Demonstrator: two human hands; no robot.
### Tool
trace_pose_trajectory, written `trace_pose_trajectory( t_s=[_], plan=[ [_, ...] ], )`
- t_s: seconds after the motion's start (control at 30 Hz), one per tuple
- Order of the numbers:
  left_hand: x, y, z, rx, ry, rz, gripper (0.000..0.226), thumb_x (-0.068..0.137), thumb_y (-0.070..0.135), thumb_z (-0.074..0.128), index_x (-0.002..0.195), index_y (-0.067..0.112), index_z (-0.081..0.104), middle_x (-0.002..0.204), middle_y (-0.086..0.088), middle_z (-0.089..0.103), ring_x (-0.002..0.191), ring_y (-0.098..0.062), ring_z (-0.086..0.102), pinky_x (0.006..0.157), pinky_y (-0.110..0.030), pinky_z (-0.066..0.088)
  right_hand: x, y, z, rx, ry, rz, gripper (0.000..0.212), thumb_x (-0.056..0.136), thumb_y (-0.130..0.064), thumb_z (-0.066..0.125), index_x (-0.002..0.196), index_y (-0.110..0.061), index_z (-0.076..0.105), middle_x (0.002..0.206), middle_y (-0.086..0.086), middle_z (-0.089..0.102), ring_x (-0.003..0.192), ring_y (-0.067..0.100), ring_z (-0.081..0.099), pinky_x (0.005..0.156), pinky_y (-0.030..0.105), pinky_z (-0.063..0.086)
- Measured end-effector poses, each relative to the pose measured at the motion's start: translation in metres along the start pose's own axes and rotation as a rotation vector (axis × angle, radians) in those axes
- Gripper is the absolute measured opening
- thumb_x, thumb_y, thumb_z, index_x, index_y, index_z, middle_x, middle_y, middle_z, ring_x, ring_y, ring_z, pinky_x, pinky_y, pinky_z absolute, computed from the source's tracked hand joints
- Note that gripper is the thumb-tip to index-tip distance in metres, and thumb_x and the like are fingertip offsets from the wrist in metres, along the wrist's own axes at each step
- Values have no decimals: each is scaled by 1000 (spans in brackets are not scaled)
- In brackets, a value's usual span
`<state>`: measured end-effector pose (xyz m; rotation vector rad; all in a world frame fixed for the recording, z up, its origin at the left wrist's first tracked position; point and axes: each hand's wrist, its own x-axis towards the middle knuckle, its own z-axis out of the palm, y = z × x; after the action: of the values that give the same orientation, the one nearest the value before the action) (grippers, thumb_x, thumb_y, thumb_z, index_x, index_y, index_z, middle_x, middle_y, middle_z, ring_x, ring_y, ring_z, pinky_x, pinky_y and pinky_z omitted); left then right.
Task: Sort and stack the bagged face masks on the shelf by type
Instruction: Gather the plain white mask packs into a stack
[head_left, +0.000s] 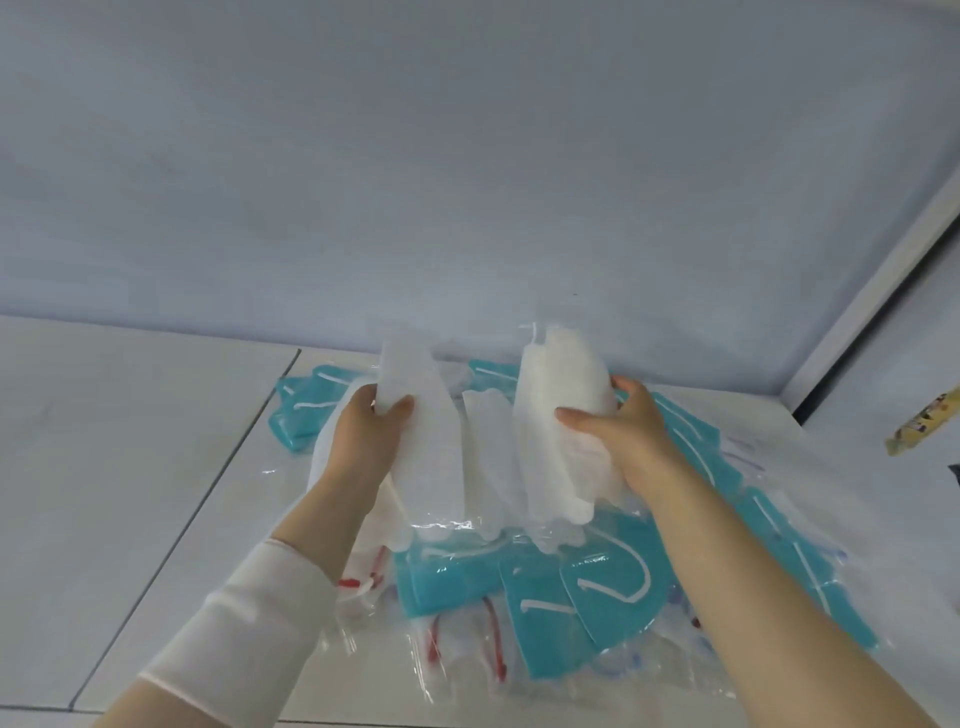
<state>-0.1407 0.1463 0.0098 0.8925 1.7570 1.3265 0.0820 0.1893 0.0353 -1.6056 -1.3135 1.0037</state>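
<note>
Glossy clear plastic bags (457, 525), matt white cloth masks (561, 415), teal cloth masks (587, 597), smooth white shelf (130, 441)

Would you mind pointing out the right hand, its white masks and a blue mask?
right hand (628, 436): head view, back of hand.
white masks (561, 374): head view, stack's face.
blue mask (618, 621): head view, front panel.

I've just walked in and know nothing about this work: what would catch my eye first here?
Two bare hands meet mid-picture: the left hand grips a white mask, and the right hand grips a thicker bundle of white masks. Beneath and around them, blue masks in clear bags lie scattered in a loose heap on the pale shelf.
</note>
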Motion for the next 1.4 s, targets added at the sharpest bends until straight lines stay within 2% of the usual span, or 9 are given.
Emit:
trace_pose_trajectory(
  t_s=[0.2,0.3,0.43,0.57,0.73,0.83,0.97,1.2,1.4],
  plan=[
    [-29,23,20,-127,-196,7,38,95,44,46,118,14,50,108,-1,60,96,-23,58,82,-33,47,-19,-24,18,129,-213,-65,83,64,-20,84,134,-21,39,121,5,57,102,25,60,85,38,51],
    [-32,23,23,-182,-218,27,41,92,38,55,120,9,57,108,-10,67,97,-28,65,80,-36,55,-35,-19,46,-133,-261,-212,94,61,-31,86,139,-16,36,132,7,50,119,23,52,102,38,43],
    [-15,11,-3,-161,-24,-16,38,90,29,60,119,5,55,106,-10,65,95,-29,62,85,-39,51,-27,-7,36,-443,-194,-287,66,81,-43,67,128,-1,48,129,15,52,120,30,47,101,35,38],
    [3,1,-35,-287,78,-60,34,91,21,60,119,2,57,102,-15,63,89,-30,59,82,-37,49,-20,20,39,-929,-226,-176,88,73,-64,61,137,-9,34,136,15,43,128,34,36,103,41,33],
    [7,-9,-50,-269,67,-36,25,92,16,58,113,2,59,90,-11,64,76,-27,61,69,-31,50,-19,14,37,-548,-103,-193,77,73,-34,77,134,-11,37,131,10,51,117,28,51,92,34,42],
    [4,-12,-51,-269,63,-28,32,89,19,61,116,2,59,99,-14,66,86,-31,63,81,-39,53,-16,-11,15,-113,-16,-125,57,78,-23,73,127,-16,45,123,6,57,100,25,57,83,33,45],
    [-12,-1,-31,-274,-36,-32,48,85,40,63,120,8,58,112,-14,67,102,-32,64,94,-46,51,-35,-34,32,154,-249,-109,50,78,-17,73,122,-20,48,105,2,63,80,12,61,67,25,51],
    [-23,5,-42,-201,27,34,41,82,34,70,112,7,62,104,-13,69,93,-29,66,88,-40,53,-48,-21,81,-113,-364,-288,49,87,-29,62,133,-15,48,115,-4,59,103,13,58,98,30,45],
    [-16,-24,-110,-250,191,-32,46,79,33,70,113,2,61,109,-22,67,96,-36,65,87,-47,53,-32,1,101,-954,-191,-312,79,76,-59,62,132,-10,37,131,14,49,122,34,43,100,39,34]
  ],
)
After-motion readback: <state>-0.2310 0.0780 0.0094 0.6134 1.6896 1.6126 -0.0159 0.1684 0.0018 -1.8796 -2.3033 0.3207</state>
